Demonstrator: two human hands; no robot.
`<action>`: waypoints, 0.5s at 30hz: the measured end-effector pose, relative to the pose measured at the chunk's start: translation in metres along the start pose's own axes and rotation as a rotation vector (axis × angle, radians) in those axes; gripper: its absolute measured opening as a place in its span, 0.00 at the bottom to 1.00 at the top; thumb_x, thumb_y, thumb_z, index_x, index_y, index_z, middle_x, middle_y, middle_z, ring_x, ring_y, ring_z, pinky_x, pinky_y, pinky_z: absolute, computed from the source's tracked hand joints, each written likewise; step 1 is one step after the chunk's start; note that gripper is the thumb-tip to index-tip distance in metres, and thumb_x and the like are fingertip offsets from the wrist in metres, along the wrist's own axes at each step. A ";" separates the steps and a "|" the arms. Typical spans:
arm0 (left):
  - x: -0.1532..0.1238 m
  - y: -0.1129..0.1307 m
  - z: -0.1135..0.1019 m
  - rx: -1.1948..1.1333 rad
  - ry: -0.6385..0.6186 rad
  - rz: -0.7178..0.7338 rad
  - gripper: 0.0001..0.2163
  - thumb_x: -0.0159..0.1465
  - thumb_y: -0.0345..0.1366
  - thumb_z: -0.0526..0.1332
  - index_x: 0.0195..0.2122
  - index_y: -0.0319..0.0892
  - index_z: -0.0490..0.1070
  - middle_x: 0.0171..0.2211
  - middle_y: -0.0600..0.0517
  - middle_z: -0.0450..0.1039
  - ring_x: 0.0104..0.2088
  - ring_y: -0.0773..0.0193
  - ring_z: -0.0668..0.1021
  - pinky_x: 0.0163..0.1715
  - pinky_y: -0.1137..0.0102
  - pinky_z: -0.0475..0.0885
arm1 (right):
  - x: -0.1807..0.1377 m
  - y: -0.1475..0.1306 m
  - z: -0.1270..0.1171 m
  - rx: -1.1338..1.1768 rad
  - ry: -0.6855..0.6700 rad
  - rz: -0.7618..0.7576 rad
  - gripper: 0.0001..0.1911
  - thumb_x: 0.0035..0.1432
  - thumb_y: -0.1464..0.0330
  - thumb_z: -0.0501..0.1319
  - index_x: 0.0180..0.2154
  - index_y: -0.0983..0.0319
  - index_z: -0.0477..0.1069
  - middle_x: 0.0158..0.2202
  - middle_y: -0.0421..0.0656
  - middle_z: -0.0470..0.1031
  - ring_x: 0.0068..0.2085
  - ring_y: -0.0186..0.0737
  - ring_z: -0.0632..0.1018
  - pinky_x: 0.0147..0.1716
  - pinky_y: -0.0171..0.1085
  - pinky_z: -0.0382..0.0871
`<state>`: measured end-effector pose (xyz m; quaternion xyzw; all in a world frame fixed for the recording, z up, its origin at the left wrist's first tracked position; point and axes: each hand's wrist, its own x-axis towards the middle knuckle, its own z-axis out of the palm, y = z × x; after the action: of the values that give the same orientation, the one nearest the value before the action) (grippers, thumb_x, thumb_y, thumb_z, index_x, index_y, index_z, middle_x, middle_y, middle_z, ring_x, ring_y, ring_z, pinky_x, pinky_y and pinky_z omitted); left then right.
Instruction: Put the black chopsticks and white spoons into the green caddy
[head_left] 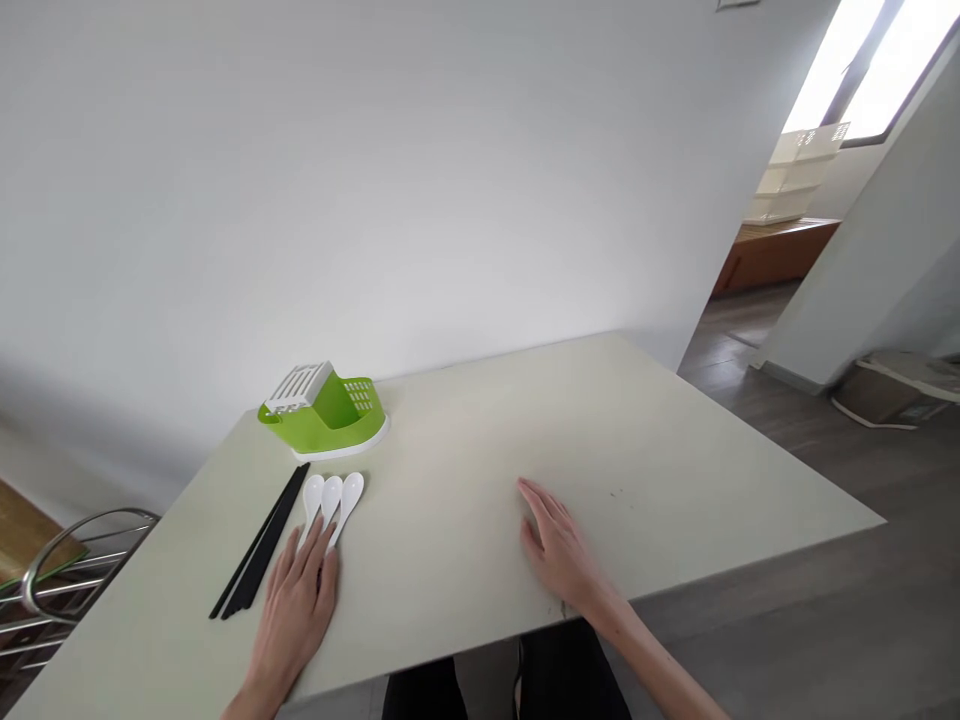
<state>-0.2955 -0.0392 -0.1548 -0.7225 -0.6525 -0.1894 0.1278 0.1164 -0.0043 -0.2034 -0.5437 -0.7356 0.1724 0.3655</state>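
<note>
My left hand (296, 600) lies flat on the pale table (675, 470), fingers stretched out over the handles of three white spoons (332, 497) laid side by side. Black chopsticks (262, 553) lie just left of the spoons and of that hand. Behind them stands a green cutlery drainer (326, 413) with a white slotted insert and a white base. My right hand (559, 545) rests open on the table's middle, fingers pointing away from me, touching nothing else.
A white wall runs behind the table. A metal wire rack (67, 575) sits at the left edge, below table level. To the right, past the table edge, lie dark wood floor, a doorway, and a white shelf unit (799, 170) by a window.
</note>
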 end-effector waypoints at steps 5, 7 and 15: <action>0.000 0.003 -0.001 -0.013 0.018 0.002 0.27 0.76 0.45 0.47 0.74 0.51 0.57 0.72 0.48 0.64 0.75 0.47 0.57 0.71 0.44 0.59 | 0.000 -0.001 -0.003 -0.018 0.024 -0.020 0.31 0.76 0.64 0.48 0.76 0.50 0.48 0.72 0.47 0.65 0.70 0.51 0.69 0.65 0.56 0.71; -0.001 0.005 -0.003 -0.020 0.014 0.005 0.26 0.76 0.45 0.47 0.74 0.51 0.57 0.72 0.48 0.63 0.75 0.48 0.57 0.71 0.44 0.60 | 0.000 -0.001 -0.003 -0.020 0.035 -0.039 0.31 0.76 0.65 0.48 0.76 0.49 0.48 0.71 0.47 0.66 0.70 0.51 0.69 0.65 0.56 0.71; -0.005 0.014 -0.006 -0.015 -0.021 -0.028 0.25 0.77 0.43 0.48 0.74 0.51 0.57 0.74 0.47 0.59 0.75 0.46 0.56 0.69 0.44 0.62 | -0.002 0.002 -0.002 -0.038 0.003 -0.043 0.27 0.77 0.63 0.48 0.73 0.52 0.54 0.70 0.49 0.67 0.69 0.52 0.70 0.64 0.57 0.71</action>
<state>-0.2830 -0.0474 -0.1505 -0.7161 -0.6626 -0.1885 0.1126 0.1198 -0.0059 -0.2044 -0.5348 -0.7496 0.1496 0.3601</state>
